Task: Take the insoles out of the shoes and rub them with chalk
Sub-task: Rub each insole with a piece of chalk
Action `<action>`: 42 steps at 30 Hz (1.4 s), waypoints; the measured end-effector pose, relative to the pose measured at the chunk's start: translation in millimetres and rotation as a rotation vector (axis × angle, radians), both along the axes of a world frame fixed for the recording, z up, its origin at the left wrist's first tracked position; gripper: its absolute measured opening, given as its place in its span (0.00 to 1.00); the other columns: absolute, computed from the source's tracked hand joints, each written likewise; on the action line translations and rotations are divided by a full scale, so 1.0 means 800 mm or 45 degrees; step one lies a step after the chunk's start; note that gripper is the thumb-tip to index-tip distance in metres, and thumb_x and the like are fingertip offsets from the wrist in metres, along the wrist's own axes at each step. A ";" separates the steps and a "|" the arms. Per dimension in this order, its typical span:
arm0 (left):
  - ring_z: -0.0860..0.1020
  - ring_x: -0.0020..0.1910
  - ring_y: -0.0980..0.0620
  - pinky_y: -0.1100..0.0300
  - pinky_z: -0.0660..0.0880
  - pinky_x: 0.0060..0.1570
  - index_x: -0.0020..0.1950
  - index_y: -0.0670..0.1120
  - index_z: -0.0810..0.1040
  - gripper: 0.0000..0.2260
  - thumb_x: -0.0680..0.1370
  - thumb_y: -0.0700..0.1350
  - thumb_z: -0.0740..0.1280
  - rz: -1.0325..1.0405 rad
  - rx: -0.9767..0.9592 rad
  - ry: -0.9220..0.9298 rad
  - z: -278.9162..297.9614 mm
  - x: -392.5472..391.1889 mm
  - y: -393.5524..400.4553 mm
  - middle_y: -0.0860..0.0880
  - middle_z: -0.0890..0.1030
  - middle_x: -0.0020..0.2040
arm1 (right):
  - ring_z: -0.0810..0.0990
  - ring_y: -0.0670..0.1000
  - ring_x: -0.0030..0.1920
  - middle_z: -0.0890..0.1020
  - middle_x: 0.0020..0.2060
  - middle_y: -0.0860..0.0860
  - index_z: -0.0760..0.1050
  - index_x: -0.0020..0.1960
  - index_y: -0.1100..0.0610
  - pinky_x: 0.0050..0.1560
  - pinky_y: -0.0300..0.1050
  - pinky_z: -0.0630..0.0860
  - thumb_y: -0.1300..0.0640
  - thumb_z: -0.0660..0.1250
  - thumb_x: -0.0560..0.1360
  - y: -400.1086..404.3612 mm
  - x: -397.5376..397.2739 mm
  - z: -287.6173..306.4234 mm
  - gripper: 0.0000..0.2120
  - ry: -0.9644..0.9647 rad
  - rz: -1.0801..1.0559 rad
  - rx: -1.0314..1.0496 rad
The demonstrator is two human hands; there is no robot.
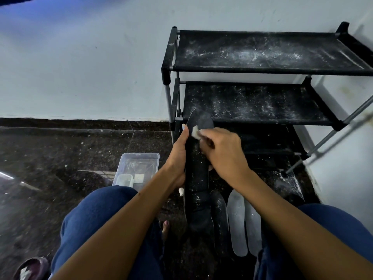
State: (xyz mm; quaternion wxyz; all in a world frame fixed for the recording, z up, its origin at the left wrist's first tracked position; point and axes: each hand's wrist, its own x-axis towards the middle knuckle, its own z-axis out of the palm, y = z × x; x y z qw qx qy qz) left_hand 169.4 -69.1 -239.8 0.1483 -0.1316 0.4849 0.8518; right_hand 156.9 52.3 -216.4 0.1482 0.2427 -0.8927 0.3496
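A long black insole stands nearly upright in front of me, speckled with white dust. My left hand grips its left edge, thumb up along the side. My right hand pinches a white piece of chalk and presses it against the insole's upper part. On the floor between my knees lie a dark insole and two grey, chalk-covered insoles, side by side. A small white chalk stub lies on the floor below my left wrist.
A black three-tier shoe rack, dusted white, stands against the wall on the right. A clear plastic box with small white items sits on the dark floor to the left. A maroon shoe shows at the bottom left corner.
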 end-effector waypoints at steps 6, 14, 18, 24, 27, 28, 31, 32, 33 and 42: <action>0.83 0.45 0.50 0.58 0.80 0.42 0.42 0.48 0.87 0.30 0.78 0.66 0.51 0.067 -0.011 -0.014 0.001 -0.003 0.001 0.45 0.85 0.43 | 0.79 0.55 0.43 0.82 0.41 0.56 0.81 0.52 0.62 0.46 0.52 0.76 0.63 0.68 0.72 -0.006 0.010 0.000 0.09 -0.019 0.162 0.143; 0.84 0.45 0.50 0.58 0.80 0.43 0.45 0.46 0.86 0.31 0.79 0.65 0.50 0.096 0.042 -0.046 0.000 -0.006 -0.002 0.45 0.85 0.46 | 0.77 0.56 0.45 0.80 0.43 0.56 0.80 0.53 0.63 0.46 0.52 0.76 0.64 0.67 0.72 -0.009 0.009 0.000 0.10 -0.019 0.143 0.218; 0.84 0.45 0.50 0.59 0.80 0.41 0.43 0.46 0.87 0.32 0.80 0.64 0.49 0.115 0.046 -0.042 -0.002 -0.005 -0.009 0.45 0.85 0.45 | 0.77 0.55 0.43 0.80 0.41 0.56 0.80 0.53 0.63 0.44 0.52 0.77 0.64 0.68 0.72 -0.007 0.010 0.001 0.10 0.008 0.076 0.193; 0.84 0.44 0.50 0.59 0.79 0.40 0.43 0.46 0.86 0.32 0.79 0.65 0.49 0.122 0.036 -0.077 -0.005 -0.003 -0.014 0.45 0.85 0.46 | 0.77 0.55 0.46 0.80 0.43 0.55 0.80 0.54 0.62 0.47 0.49 0.75 0.62 0.67 0.73 -0.013 0.016 0.001 0.10 -0.048 0.220 0.285; 0.84 0.45 0.49 0.59 0.80 0.39 0.44 0.46 0.86 0.32 0.79 0.66 0.50 0.106 0.054 -0.102 -0.004 -0.003 -0.017 0.44 0.85 0.47 | 0.76 0.54 0.45 0.80 0.42 0.55 0.80 0.54 0.63 0.45 0.50 0.76 0.63 0.67 0.73 -0.009 0.016 0.003 0.10 0.033 0.078 0.243; 0.84 0.45 0.49 0.58 0.80 0.39 0.45 0.46 0.86 0.32 0.78 0.66 0.50 0.093 0.054 -0.108 -0.004 -0.003 -0.017 0.44 0.85 0.47 | 0.76 0.54 0.44 0.80 0.42 0.55 0.80 0.53 0.63 0.44 0.50 0.76 0.63 0.67 0.73 -0.007 0.015 0.004 0.10 0.042 0.051 0.240; 0.84 0.44 0.49 0.58 0.80 0.40 0.46 0.46 0.86 0.32 0.78 0.66 0.50 0.081 0.012 -0.125 -0.004 -0.003 -0.017 0.45 0.85 0.46 | 0.77 0.54 0.42 0.80 0.39 0.55 0.81 0.49 0.63 0.44 0.52 0.75 0.62 0.67 0.72 -0.008 0.016 0.007 0.08 -0.058 0.239 0.277; 0.84 0.44 0.49 0.58 0.80 0.41 0.47 0.45 0.84 0.31 0.78 0.66 0.50 0.087 0.008 -0.136 -0.003 -0.003 -0.017 0.44 0.85 0.47 | 0.77 0.53 0.41 0.80 0.39 0.55 0.82 0.49 0.62 0.45 0.51 0.75 0.62 0.68 0.72 -0.008 0.016 0.009 0.07 -0.105 0.305 0.253; 0.84 0.44 0.48 0.57 0.80 0.41 0.49 0.44 0.83 0.31 0.78 0.66 0.50 0.090 0.017 -0.141 -0.002 -0.003 -0.018 0.44 0.85 0.47 | 0.78 0.53 0.41 0.81 0.39 0.55 0.82 0.49 0.62 0.45 0.50 0.76 0.63 0.69 0.71 -0.007 0.016 0.011 0.08 -0.120 0.328 0.202; 0.83 0.45 0.48 0.57 0.80 0.43 0.51 0.43 0.83 0.29 0.79 0.63 0.52 -0.007 0.088 -0.097 -0.001 0.000 -0.016 0.42 0.84 0.47 | 0.76 0.53 0.45 0.81 0.43 0.55 0.80 0.54 0.63 0.39 0.51 0.78 0.65 0.67 0.73 -0.003 0.013 0.004 0.10 0.122 0.065 0.298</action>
